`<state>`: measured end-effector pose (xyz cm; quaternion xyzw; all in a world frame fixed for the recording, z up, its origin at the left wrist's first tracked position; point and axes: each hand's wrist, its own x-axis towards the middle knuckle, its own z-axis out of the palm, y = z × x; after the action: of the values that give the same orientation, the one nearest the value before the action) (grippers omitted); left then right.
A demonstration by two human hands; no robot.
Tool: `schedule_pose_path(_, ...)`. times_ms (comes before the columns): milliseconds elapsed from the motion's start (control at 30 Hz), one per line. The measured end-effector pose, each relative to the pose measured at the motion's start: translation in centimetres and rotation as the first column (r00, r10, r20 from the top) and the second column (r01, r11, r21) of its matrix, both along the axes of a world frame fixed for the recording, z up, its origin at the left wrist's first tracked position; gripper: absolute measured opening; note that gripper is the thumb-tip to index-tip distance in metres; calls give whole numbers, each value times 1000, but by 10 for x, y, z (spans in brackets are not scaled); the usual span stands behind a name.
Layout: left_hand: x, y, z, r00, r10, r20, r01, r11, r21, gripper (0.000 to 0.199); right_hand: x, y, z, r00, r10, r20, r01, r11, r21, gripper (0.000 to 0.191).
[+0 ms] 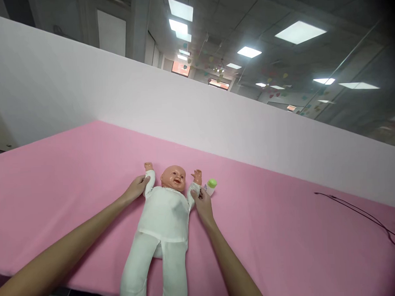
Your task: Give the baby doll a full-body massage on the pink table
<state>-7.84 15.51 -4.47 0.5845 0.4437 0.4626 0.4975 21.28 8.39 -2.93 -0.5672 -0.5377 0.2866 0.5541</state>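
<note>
A baby doll (pixel 164 215) in a white top and white trousers lies face up on a pink cloth, its legs toward me and both arms raised beside its head. My left hand (pixel 136 188) is closed on the sleeve of the doll's arm at the left of the picture. On the other side, my right hand (pixel 203 203) pinches the other sleeve near the wrist. Just beyond that hand stands a small bottle (pixel 211 186) with a green cap, partly hidden by the doll's arm and my fingers.
The pink cloth (pixel 269 232) covers the table. A pale partition wall (pixel 196 117) rises along its far side. Thin dark cables (pixel 360 211) trail over the cloth at the right. The doll's feet reach past the near table edge.
</note>
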Motion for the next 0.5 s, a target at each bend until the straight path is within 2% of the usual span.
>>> schedule_pose_path(100, 5, 7, -2, 987, -34, -155, 32, 999, -15, 59, -1, 11, -11, 1000, -1, -10, 0, 996, -94, 42)
schedule_pose_path(200, 5, 8, -2, 976, -62, -207, 59, 998, -23, 60, 0, 14, -21, 999, 14, -40, -21, 984, -177, 47)
schedule_pose_path(300, -5, 7, 3, 988, -127, -93, 121, 991, -63, 56, 5, 11, -23, 984, 62, -168, -90, 982, -166, 45)
schedule_pose_path(400, -26, 8, 12, 965, -254, 63, 258, 962, -84, 48, 15, 5, -18, 934, 151, -324, -190, 977, -93, 44)
schedule_pose_path(500, -49, 8, 23, 895, -444, 46, 446, 893, -64, 39, 28, -4, -11, 914, 266, -307, -306, 948, -89, 44)
